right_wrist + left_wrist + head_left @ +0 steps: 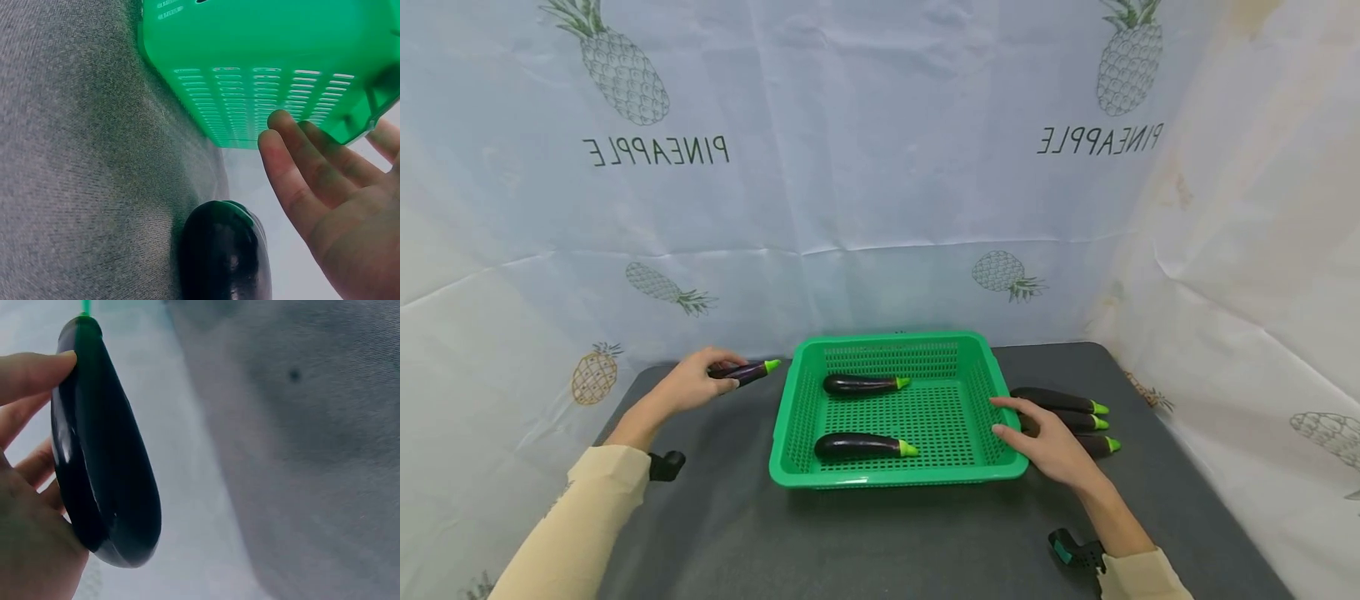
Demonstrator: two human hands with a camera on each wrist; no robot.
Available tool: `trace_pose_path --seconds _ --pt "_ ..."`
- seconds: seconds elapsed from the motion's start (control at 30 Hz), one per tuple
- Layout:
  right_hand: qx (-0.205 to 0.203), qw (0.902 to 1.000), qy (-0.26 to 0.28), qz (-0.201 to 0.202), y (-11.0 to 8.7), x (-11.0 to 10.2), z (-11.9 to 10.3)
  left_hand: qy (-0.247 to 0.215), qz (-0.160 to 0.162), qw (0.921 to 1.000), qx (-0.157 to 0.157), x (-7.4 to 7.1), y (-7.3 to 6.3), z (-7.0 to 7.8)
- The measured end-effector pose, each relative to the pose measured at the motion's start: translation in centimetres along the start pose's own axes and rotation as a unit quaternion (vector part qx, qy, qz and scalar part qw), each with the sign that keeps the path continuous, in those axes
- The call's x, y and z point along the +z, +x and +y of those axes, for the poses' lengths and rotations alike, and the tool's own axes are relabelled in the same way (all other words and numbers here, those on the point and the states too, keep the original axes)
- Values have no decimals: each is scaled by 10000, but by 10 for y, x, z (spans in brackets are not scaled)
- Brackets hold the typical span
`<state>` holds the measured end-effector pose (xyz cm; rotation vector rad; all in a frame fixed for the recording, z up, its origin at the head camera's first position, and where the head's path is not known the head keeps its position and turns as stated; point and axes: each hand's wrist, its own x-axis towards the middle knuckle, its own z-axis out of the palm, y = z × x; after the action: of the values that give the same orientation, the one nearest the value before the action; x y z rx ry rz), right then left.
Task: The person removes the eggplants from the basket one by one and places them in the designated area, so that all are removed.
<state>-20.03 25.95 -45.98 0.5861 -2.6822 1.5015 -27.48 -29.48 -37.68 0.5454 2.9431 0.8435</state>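
A strip of dark gray table (730, 442) separates the green plastic basket (898, 479) from the left hand (696, 379), whose thumb and fingers pinch an eggplant (747, 372) near the back-left edge. Its long axis runs roughly sideways, green stem toward the basket. The right hand (1048, 442) spreads across the basket's right rim; whether it grips, I cannot tell. It partly hides three eggplants (1048, 398) just beside.

The left arm (576, 512) reaches up from the lower left, the left hand (694, 382) pinching, thumb (37, 375) opposite fingers (34, 464). The right hand (1047, 442) sits right of centre, fingers (315, 165) extended (loosely spread), its forearm (1116, 521) slanting from lower right.
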Motion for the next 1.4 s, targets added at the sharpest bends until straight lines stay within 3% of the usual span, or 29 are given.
trace_pose_path --seconds 0.23,0.57,0.87,1.13,1.4 --pt "19 10000 54 -3 -1 -1 -1 91 48 9994 -334 27 4 -17" --pt "54 9999 114 -3 -2 -1 -2 276 -44 9987 -433 59 5 -33" --pt "54 9999 148 27 -2 0 -3 608 -92 9976 -324 71 8 -36" --pt "66 9999 129 54 -2 0 -1 495 250 9980 -293 77 11 -31" --pt "77 10000 41 39 -1 1 -2 347 275 9984 -348 78 11 -30"
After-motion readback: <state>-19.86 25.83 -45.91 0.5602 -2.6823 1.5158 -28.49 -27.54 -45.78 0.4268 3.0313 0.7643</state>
